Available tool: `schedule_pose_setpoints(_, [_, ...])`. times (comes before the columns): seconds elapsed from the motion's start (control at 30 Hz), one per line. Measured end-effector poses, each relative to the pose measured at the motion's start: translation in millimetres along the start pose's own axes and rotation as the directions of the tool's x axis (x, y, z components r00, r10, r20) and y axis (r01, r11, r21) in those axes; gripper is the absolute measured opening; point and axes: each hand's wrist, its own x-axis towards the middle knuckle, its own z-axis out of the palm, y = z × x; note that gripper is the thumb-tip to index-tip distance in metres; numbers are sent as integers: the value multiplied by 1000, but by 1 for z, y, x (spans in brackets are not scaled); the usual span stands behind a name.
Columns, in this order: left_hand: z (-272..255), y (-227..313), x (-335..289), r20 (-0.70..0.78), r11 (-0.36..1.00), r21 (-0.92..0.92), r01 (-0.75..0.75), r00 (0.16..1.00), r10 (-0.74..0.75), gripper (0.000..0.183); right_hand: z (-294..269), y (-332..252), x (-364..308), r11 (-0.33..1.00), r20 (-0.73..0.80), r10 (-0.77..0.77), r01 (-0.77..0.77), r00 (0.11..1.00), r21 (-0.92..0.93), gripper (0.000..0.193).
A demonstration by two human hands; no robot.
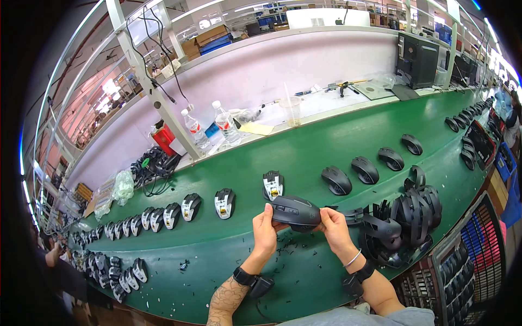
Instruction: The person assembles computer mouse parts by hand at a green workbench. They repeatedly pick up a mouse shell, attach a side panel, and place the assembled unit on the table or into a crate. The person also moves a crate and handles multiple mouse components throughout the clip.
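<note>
A black computer mouse [296, 212] is held level above the green bench [315, 277], supported from both ends. The left hand [264, 234] pinches its left end between thumb and fingers; the fingers of the right hand [337, 233] pinch the right end likewise. Just beyond the held mouse sits an open-topped mouse [273, 185] with a white interior; a row of similar units [224, 204] extends to the left. To the right, a spaced row of closed black mice [365, 170] recedes along the bench. Black curved shells [418, 214] lie heaped beside the right hand, and small dark scraps [296, 247] are scattered below.
</note>
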Motion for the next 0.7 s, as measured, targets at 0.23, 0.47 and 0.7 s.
schedule_pose_setpoints(0.23, [0, 3, 0, -28, 999, 25, 23, 999, -22, 54, 5, 1, -2, 995, -40, -69, 66, 997, -81, 28])
schedule_pose_setpoints(0.47, [4, 5, 2, 56, 993, -117, -1, 998, 7, 49, 3, 4, -1, 989, -67, -140, 137, 988, -51, 23])
schedule_pose_setpoints(0.7, [0, 1, 5, 40, 995, -103, -1, 999, 5, 45, 5, 5, -1, 986, -69, -152, 146, 986, -75, 23])
